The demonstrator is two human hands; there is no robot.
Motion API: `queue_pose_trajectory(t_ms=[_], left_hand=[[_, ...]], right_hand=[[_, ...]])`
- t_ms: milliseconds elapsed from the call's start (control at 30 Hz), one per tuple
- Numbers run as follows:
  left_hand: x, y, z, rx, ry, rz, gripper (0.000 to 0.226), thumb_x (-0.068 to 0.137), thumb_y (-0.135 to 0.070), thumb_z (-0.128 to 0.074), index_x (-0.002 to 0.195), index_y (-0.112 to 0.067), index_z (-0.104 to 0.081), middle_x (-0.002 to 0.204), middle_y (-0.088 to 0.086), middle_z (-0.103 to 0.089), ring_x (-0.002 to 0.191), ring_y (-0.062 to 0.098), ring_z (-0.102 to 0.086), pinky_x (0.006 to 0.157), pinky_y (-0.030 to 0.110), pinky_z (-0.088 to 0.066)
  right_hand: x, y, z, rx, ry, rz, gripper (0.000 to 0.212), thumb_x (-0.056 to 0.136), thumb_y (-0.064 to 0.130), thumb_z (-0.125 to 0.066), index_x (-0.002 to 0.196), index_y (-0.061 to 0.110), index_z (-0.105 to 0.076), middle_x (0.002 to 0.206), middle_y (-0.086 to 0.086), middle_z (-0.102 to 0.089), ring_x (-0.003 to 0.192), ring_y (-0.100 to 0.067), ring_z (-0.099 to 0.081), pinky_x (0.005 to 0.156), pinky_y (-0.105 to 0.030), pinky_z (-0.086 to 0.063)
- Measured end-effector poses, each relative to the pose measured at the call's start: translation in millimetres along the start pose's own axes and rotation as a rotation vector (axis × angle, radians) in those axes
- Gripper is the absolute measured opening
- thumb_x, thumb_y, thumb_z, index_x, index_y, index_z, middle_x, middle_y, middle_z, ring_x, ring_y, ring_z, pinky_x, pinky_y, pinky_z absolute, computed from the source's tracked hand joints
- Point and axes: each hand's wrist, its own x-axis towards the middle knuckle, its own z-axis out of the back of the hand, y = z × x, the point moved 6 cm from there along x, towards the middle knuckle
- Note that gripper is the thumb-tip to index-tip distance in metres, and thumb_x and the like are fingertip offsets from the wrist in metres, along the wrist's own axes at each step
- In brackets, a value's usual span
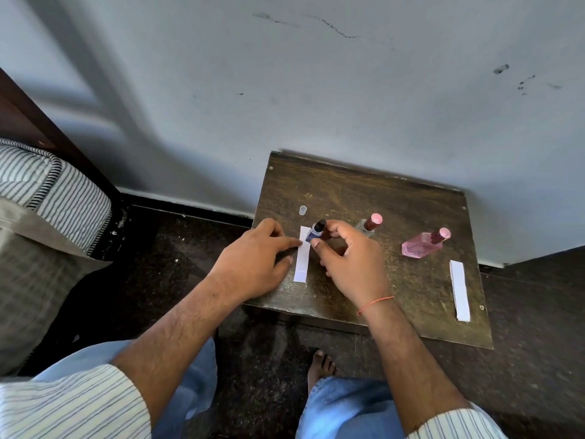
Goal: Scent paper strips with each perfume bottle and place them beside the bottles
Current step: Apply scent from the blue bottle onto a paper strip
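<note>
While the left hand (253,264) lies flat with its fingers spread loosely, holding nothing, its fingertips press the left edge of a white paper strip (302,259) against the wooden table (395,280). The right hand (348,264) pinches a small blue perfume bottle (315,233) between thumb and fingers, tilted so its dark top leans away from the person, its base just over the far end of that strip. Whether the base touches the paper I cannot tell.

Taking the blue bottle as the landmark: a small clear cap (303,210) stands on the table just beyond it, toward the wall. Right of it, partly behind the right hand, stands a clear bottle with a pink cap (370,224). Further right sits a pink bottle (421,243), also pink-capped. Well to the right and nearer the person, a stack of paper strips (459,289) lies near the table's right edge. An orange thread (375,304) circles the right wrist.
</note>
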Motion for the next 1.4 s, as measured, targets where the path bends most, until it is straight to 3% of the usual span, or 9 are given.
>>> queue_pose_trajectory(t_ms=[200,500,700,833,967,1033,1133,1233,1400], left_hand=[[-2,1,-2,0.016,0.006,-0.006,0.047,0.103,-0.048,-0.057,0.149,-0.051,-0.054,0.125,-0.018,-0.043,0.118,0.01,-0.054,0.097,0.04,-0.061],[-3,1,0,0.016,0.008,-0.01,0.047,0.103,-0.047,-0.058,0.15,-0.049,-0.054,0.124,-0.017,-0.043,0.116,0.011,-0.054,0.096,0.041,-0.061],[-2,0,0,0.027,0.019,0.006,0.047,0.103,-0.048,-0.058,0.149,-0.05,-0.053,0.125,-0.017,-0.043,0.119,0.01,-0.054,0.097,0.04,-0.061],[-1,2,1,-0.003,0.008,0.018,0.044,0.103,-0.048,-0.058,0.147,-0.049,-0.057,0.126,-0.017,-0.045,0.118,0.01,-0.056,0.096,0.039,-0.061],[0,5,6,-0.129,-0.087,0.059,0.027,0.1,-0.04,-0.064,0.127,-0.038,-0.069,0.124,-0.018,-0.05,0.103,0.008,-0.066,0.085,0.033,-0.061],[0,8,9,-0.219,-0.146,0.101,0.027,0.097,-0.039,-0.07,0.124,-0.034,-0.066,0.126,-0.017,-0.053,0.1,0.007,-0.066,0.088,0.033,-0.061],[2,10,11,-0.332,-0.192,0.137,0.046,0.093,-0.041,-0.075,0.135,-0.035,-0.059,0.129,-0.016,-0.056,0.106,0.004,-0.063,0.097,0.031,-0.058],[5,6,11,-0.36,-0.199,0.138,0.054,0.092,-0.043,-0.077,0.142,-0.036,-0.058,0.123,-0.017,-0.056,0.107,0.0,-0.06,0.098,0.029,-0.056],[13,3,5,-0.369,-0.178,0.158,0.056,0.09,-0.049,-0.078,0.142,-0.037,-0.06,0.113,-0.02,-0.061,0.101,0.002,-0.063,0.092,0.032,-0.06]], right_hand=[[10,-3,-10,-0.024,0.0,-0.034,0.042,0.083,0.062,-0.063,0.12,0.044,-0.068,0.098,0.015,-0.08,0.089,-0.011,-0.077,0.076,-0.046,-0.067],[11,10,-12,-0.132,0.032,0.014,0.026,0.096,0.035,-0.075,0.122,0.033,-0.073,0.106,0.011,-0.08,0.092,-0.014,-0.077,0.084,-0.044,-0.065],[6,21,-3,-0.278,0.019,0.085,0.046,0.095,0.025,-0.078,0.14,0.027,-0.068,0.124,0.01,-0.075,0.116,-0.009,-0.069,0.099,-0.026,-0.052],[0,44,14,-0.362,-0.09,0.19,0.049,0.095,0.01,-0.074,0.142,0.023,-0.067,0.124,0.009,-0.074,0.106,-0.015,-0.071,0.093,-0.033,-0.056],[4,94,42,-0.42,-0.238,0.4,0.037,0.094,0.001,-0.071,0.126,0.018,-0.076,0.119,0.004,-0.075,0.096,-0.011,-0.072,0.089,-0.026,-0.057],[26,116,48,-0.478,-0.155,0.421,0.031,0.097,0.007,-0.071,0.125,0.021,-0.077,0.118,0.005,-0.075,0.096,-0.011,-0.071,0.093,-0.028,-0.057],[76,122,29,-0.73,0.193,0.37,0.03,0.101,0.015,-0.067,0.124,0.031,-0.077,0.116,0.005,-0.077,0.104,-0.016,-0.071,0.095,-0.032,-0.055],[102,109,-4,-0.928,0.513,0.329,0.035,0.099,0.013,-0.067,0.122,0.036,-0.077,0.113,0.008,-0.078,0.098,-0.014,-0.068,0.091,-0.028,-0.052],[112,94,-34,-1.055,0.669,0.39,0.041,0.092,0.01,-0.069,0.121,0.037,-0.078,0.109,0.008,-0.077,0.106,-0.019,-0.07,0.092,-0.029,-0.052]])
